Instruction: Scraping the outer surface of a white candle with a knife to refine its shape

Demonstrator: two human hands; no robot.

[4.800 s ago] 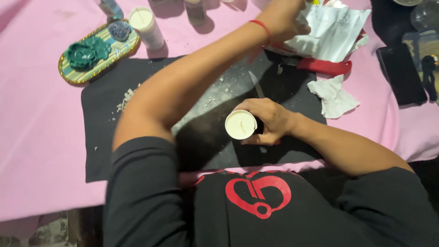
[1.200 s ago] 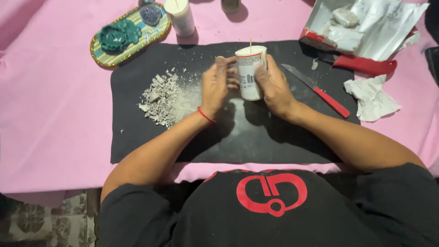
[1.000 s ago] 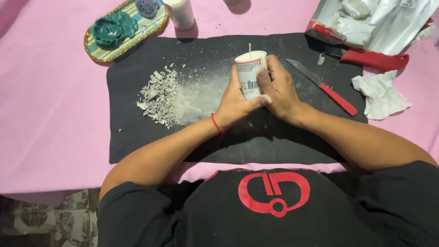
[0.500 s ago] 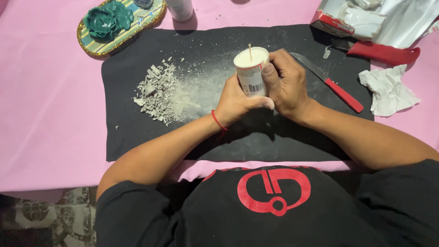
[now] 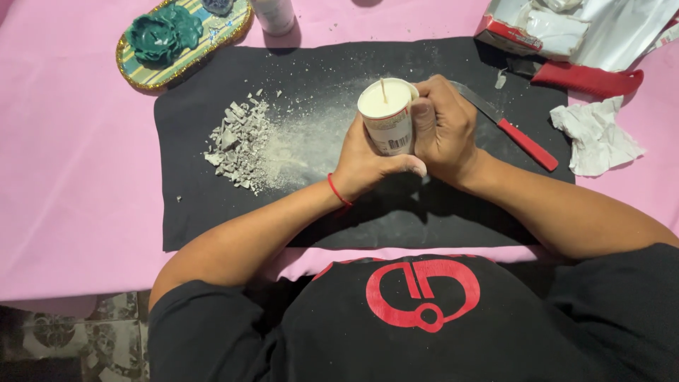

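A small white paper cup [image 5: 387, 117], filled level with pale wax and pierced by a thin upright wick stick [image 5: 384, 90], sits over the middle of a black mat [image 5: 212, 205] on the pink-clothed counter [image 5: 71, 184]. Both hands close around it: the left hand [image 5: 368, 157] wraps the near side with its thumb lying across below the cup, the right hand [image 5: 445, 131] curls against the far right side, so each grip is narrow and holding the cup. Whether the cup's base rests on the mat cannot be told, since the palms cover it.

Left of the hands lies a heap of grey, chalky broken chips [image 5: 237, 145] with fine powder [image 5: 311, 141] fanning toward the cup. The mat is bare and open along its near edge. A knife with a red handle [image 5: 527, 145] lies slanted just beside the right hand, its blade partly hidden behind the knuckles. A crumpled white tissue [image 5: 594, 134] rests at the mat's right edge. Top right, a torn carton [image 5: 537, 32] with white wrapping and a second red handle [image 5: 587, 76] are cut off by the frame. Top left, an oval striped tray [image 5: 212, 39] with a glittery rim carries a dark green flower-shaped piece [image 5: 159, 35].
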